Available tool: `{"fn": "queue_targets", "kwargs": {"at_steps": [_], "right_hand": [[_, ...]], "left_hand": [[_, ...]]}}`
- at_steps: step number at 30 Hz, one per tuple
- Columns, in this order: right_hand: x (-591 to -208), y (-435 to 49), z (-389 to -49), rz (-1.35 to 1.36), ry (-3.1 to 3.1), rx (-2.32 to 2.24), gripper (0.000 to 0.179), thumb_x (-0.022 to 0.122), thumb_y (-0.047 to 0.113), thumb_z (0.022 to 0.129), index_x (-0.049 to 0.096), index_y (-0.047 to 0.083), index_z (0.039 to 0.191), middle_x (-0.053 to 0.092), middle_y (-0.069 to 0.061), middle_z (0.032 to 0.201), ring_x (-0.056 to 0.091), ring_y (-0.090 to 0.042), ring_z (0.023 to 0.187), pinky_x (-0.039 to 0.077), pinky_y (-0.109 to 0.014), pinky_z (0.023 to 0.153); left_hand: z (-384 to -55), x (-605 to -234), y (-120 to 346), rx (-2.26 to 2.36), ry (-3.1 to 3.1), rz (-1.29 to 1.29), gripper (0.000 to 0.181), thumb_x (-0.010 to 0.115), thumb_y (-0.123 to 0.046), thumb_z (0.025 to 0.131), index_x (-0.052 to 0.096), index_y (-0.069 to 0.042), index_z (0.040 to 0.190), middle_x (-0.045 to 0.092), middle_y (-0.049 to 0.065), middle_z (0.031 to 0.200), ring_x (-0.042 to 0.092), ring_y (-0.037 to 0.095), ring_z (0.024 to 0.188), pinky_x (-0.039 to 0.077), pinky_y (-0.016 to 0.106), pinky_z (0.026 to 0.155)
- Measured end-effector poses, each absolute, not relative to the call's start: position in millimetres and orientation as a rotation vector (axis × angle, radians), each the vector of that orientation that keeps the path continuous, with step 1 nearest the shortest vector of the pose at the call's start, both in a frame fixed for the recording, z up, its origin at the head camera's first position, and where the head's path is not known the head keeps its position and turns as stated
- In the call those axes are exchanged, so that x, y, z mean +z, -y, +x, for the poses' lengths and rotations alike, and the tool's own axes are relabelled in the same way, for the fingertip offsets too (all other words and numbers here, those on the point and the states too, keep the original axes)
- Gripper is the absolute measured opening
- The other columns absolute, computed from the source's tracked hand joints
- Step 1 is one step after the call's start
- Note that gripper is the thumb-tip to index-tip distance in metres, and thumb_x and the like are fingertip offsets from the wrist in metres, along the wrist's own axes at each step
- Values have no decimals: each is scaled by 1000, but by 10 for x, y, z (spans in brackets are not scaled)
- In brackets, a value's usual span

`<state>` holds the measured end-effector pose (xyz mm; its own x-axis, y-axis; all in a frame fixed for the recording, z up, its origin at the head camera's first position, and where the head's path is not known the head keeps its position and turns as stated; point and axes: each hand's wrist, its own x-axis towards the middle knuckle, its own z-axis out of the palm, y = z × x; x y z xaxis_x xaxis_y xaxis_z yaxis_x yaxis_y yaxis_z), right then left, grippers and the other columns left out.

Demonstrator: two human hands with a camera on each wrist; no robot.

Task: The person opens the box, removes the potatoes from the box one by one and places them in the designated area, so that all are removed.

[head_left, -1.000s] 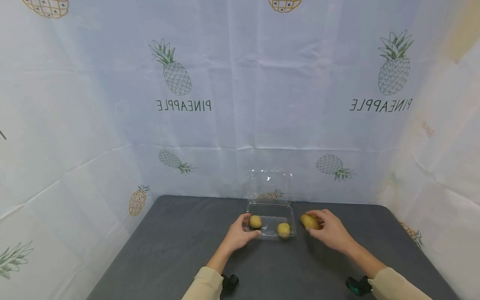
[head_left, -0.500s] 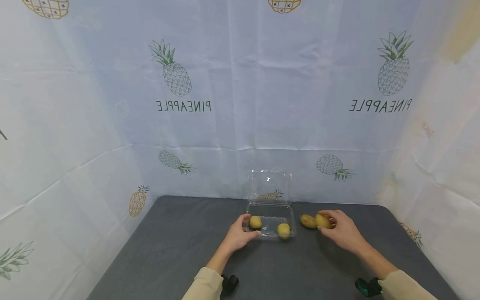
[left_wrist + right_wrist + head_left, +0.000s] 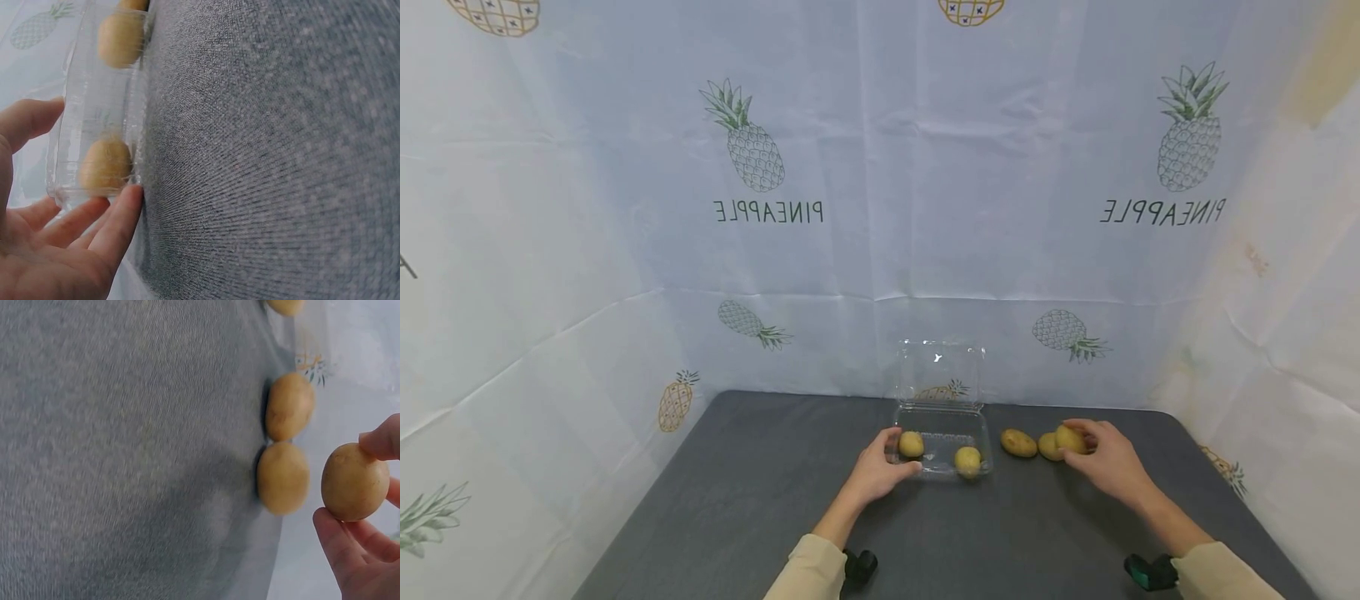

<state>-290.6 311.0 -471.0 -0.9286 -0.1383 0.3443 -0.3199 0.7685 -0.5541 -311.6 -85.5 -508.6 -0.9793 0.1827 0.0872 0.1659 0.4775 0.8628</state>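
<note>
A clear plastic clamshell box [image 3: 942, 482], lid raised at the back, stands on the table with a potato [image 3: 912, 444] at its left and another potato [image 3: 967, 461] at its front right. My left hand [image 3: 877, 471] holds the box's left front corner, fingers against the end wall and thumb by the rim [image 3: 55, 144]. Right of the box, my right hand [image 3: 1103, 460] pinches a potato [image 3: 355, 482] between thumb and fingertips, raised off the table. Beside it, two potatoes lie on the table: an oblong potato [image 3: 290, 406] and a rounder potato [image 3: 283, 478], close together.
The dark grey table [image 3: 760, 500] ends against a white pineapple-print cloth [image 3: 850, 250] at the back. The cloth also rises on both sides. The transparent lid [image 3: 940, 367] stands upright in front of it.
My right hand has left the oblong potato, then the rounder one, moving rightward to a third, which it now holds. The left hand and the box have stayed put.
</note>
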Motion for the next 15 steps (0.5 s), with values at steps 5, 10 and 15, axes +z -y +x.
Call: {"fn": "queue_targets", "kwargs": {"at_steps": [5,10,15], "right_hand": [[-4740,-3201,-2938,339,2680,919,49,77,20,92,61,-5,131,58,-25,114,64,-42,97,57,-49,74],[-4781,-3278,-2978,325,2674,910,49,76,19,92,61,-7,130,58,-27,114,64,-45,98,56,-51,74],[-4838,-3352,-3022,299,2685,910,51,76,19,92,59,-10,130,59,-30,117,64,-45,98,55,-45,71]], "left_hand": [[-3108,-5078,855,1560,-2698,317,74,81,-28,87,47,-3,147,57,19,138,62,37,113,55,52,87],[-3097,-5071,852,1562,-2702,313,74,81,-29,87,47,-4,147,56,19,138,62,37,114,54,52,88],[-3092,-5068,850,1567,-2697,319,74,81,-27,87,47,-3,148,56,19,138,62,38,114,54,53,89]]}}
